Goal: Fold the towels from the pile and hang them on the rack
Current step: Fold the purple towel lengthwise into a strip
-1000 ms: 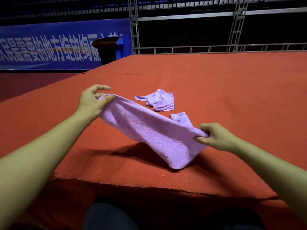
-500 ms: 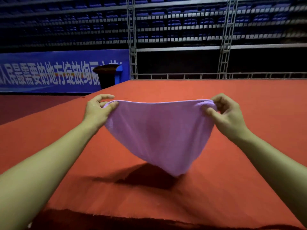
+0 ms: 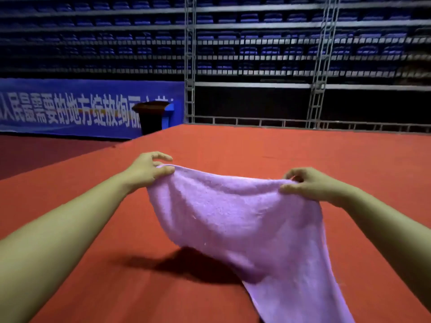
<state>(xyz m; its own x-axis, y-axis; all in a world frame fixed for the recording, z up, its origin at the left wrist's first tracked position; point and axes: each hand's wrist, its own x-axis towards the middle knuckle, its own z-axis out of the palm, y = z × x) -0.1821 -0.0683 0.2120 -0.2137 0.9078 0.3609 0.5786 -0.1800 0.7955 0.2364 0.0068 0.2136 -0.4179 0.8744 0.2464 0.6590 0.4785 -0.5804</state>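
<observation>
Rows of blue seats [image 3: 256, 50] and a blue banner [image 3: 70, 110] with white lettering stand behind the red-covered desk [image 3: 303, 150] in front of me. I hold a lilac towel [image 3: 235, 220] up over the desk by its top edge. My left hand [image 3: 147, 170] pinches one corner between thumb and curled fingers, and my right hand [image 3: 310, 185] pinches the other the same way. The cloth sags between them and hangs down toward the lower right, throwing a dark shadow [image 3: 186, 264] on the desk.
</observation>
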